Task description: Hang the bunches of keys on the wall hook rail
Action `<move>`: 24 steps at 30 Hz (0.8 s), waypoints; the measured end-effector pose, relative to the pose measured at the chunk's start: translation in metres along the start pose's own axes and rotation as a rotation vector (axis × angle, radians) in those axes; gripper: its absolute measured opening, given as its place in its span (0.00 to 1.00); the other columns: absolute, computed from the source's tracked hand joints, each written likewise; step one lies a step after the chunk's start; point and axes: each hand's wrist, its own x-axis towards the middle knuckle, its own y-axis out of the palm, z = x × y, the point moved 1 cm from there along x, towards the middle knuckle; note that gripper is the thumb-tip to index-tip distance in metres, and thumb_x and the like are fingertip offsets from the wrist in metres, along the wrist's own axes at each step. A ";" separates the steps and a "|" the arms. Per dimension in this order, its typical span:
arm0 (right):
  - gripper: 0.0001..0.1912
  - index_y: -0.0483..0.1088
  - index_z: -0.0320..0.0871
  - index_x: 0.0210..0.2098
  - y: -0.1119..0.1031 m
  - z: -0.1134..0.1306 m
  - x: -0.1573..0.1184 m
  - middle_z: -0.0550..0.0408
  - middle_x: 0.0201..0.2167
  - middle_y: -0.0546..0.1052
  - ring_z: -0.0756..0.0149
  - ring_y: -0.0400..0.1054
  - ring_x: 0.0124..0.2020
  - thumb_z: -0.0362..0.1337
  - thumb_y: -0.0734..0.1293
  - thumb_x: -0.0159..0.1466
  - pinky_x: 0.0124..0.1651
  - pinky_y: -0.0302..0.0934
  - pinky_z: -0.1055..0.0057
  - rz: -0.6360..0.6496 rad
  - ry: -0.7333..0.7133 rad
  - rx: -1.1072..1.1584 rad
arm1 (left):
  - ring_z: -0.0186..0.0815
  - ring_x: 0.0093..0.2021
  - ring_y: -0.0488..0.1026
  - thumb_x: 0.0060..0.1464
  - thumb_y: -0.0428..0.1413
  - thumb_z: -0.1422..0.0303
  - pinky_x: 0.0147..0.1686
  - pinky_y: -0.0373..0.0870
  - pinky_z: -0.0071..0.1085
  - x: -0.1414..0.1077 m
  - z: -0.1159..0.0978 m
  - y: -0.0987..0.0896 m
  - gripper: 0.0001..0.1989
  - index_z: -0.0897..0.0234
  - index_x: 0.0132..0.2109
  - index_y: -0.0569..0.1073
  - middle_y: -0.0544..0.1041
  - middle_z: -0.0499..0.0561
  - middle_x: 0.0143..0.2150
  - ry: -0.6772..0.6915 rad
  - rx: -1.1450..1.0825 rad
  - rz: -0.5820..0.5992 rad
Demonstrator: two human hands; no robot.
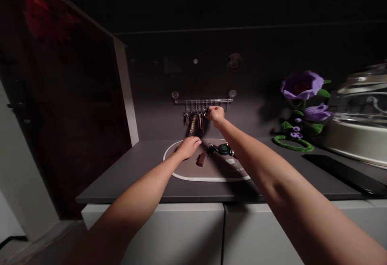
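My right hand (216, 114) is raised to a clear hook rail (204, 101) on the dark wall. Its fingers pinch a small dark bunch of keys (207, 112), partly hidden by the fingertips. Several sets of keys (187, 117) hang to its left, among them a tan strap keychain (192, 124) with lettering. Low over a brown mat (187, 171) with a white rim is my left hand (189, 147), fingers curled together, with nothing seen in them. Near it lie a reddish-brown key case (201, 159), loose keys (211, 149) and a round dark fob (223, 148) with green marks.
Purple crocheted flowers (302, 85) with a green ring base (293, 144) stand on the dark counter (127, 176) at right. Beside them are a flat black object (344, 173) and a large cream container with a clear cover (359, 132). White cabinets (181, 228) lie below.
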 end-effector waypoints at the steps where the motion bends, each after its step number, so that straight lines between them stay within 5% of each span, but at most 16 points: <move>1: 0.05 0.62 0.40 0.24 0.001 0.000 0.001 0.58 0.19 0.65 0.74 0.62 0.19 0.34 0.60 0.55 0.26 0.65 0.69 -0.034 0.063 0.033 | 0.33 0.32 0.66 0.56 0.44 0.68 0.35 0.59 0.28 0.000 0.001 0.001 0.13 0.65 0.30 0.71 0.72 0.51 0.29 0.002 0.000 0.000; 9: 0.02 0.65 0.39 0.25 0.005 0.004 -0.005 0.57 0.19 0.65 0.74 0.62 0.20 0.31 0.61 0.53 0.24 0.66 0.73 -0.145 0.210 0.095 | 0.33 0.32 0.66 0.56 0.44 0.69 0.35 0.59 0.29 0.000 -0.002 0.000 0.13 0.65 0.29 0.70 0.72 0.51 0.29 0.001 -0.007 0.005; 24: 0.03 0.64 0.40 0.26 -0.004 -0.018 -0.007 0.62 0.17 0.63 0.76 0.60 0.19 0.33 0.61 0.55 0.26 0.64 0.74 -0.025 0.179 0.023 | 0.33 0.31 0.66 0.55 0.45 0.68 0.33 0.59 0.27 0.002 0.004 0.003 0.12 0.65 0.31 0.71 0.72 0.50 0.27 0.023 -0.027 -0.007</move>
